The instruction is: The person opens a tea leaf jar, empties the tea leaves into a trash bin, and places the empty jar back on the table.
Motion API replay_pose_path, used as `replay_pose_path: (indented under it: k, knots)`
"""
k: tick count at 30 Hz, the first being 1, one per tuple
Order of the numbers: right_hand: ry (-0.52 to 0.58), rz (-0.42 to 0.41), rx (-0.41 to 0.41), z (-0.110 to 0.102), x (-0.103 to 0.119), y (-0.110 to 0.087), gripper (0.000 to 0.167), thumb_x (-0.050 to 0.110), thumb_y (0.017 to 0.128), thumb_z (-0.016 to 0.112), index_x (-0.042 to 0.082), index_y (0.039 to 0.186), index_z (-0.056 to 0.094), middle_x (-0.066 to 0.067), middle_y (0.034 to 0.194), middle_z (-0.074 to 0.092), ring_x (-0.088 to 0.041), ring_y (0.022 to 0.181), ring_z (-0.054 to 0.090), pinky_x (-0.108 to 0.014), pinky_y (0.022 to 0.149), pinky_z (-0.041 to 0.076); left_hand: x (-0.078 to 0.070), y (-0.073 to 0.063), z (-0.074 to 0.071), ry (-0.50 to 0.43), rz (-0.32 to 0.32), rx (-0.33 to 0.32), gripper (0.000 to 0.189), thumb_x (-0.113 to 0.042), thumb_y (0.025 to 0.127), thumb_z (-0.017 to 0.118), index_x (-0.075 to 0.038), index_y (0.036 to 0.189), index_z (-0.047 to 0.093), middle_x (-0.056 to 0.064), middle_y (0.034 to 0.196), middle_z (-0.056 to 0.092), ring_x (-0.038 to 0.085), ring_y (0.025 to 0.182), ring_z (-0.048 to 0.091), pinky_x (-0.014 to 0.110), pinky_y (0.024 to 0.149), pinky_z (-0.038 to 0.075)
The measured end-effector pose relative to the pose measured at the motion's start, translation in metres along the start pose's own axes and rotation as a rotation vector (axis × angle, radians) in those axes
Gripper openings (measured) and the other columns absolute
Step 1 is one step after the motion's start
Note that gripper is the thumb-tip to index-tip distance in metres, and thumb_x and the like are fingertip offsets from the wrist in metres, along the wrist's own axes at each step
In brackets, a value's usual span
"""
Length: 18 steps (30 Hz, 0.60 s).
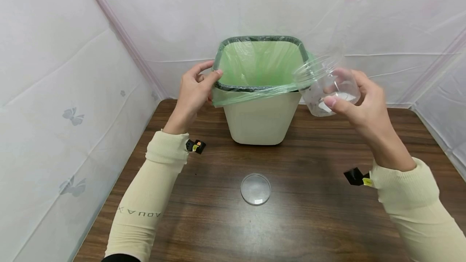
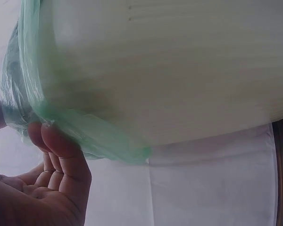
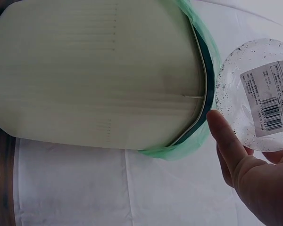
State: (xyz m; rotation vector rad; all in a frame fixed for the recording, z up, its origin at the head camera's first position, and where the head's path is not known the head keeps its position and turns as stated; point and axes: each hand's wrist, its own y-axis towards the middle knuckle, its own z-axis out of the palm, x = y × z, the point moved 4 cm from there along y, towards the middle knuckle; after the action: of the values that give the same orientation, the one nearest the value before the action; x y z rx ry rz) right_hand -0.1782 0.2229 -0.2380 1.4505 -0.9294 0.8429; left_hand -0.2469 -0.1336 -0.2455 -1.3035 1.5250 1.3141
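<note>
A cream trash can stands on the table, lined with a green plastic bag folded over its dark rim. My left hand grips the can's left rim through the bag, thumb on top and fingers beneath, as the left wrist view also shows. On the other side, my right hand holds a clear plastic jar by its body. The jar tilts left, its open mouth at the can's right rim. Dark specks and a barcode label show on its base in the right wrist view.
A round clear lid lies on the dark wood table in front of the can. White patterned sheeting hangs behind and at both sides.
</note>
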Motion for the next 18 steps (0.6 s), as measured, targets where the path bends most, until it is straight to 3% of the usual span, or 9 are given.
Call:
replay_pose_path:
  k: [5, 12, 18]
  knots:
    - [0.076, 0.018, 0.031, 0.0005, -0.0014, -0.0055, 0.042, 0.001, 0.082, 0.073, 0.005, 0.123, 0.064, -0.012, 0.111, 0.068, -0.021, 0.098, 0.065, -0.019, 0.067, 0.054, 0.0013, -0.0012, 0.0012, -0.001, 0.011, 0.0, 0.049, -0.036, 0.093, 0.072, -0.018, 0.138, 0.062, 0.005, 0.07, 0.056, 0.016, 0.048, 0.046, 0.033, 0.047, 0.05]
    - [0.168, -0.062, 0.054, 0.0033, -0.0016, -0.0071, 0.046, -0.008, 0.082, 0.07, 0.0, 0.126, 0.059, -0.015, 0.116, 0.069, -0.024, 0.109, 0.064, -0.021, 0.082, 0.052, 0.0005, -0.0046, 0.0018, -0.007, 0.013, 0.003, 0.049, -0.035, 0.093, 0.071, -0.019, 0.138, 0.061, 0.005, 0.07, 0.056, 0.016, 0.048, 0.045, 0.035, 0.048, 0.051]
    - [0.25, -0.074, 0.046, 0.0066, -0.002, -0.0087, 0.053, -0.018, 0.078, 0.068, 0.001, 0.126, 0.058, -0.022, 0.114, 0.068, -0.028, 0.107, 0.065, -0.022, 0.072, 0.055, -0.003, -0.0039, -0.001, -0.018, 0.015, -0.003, 0.049, -0.034, 0.093, 0.073, -0.019, 0.139, 0.06, 0.005, 0.071, 0.055, 0.016, 0.048, 0.045, 0.034, 0.047, 0.051]
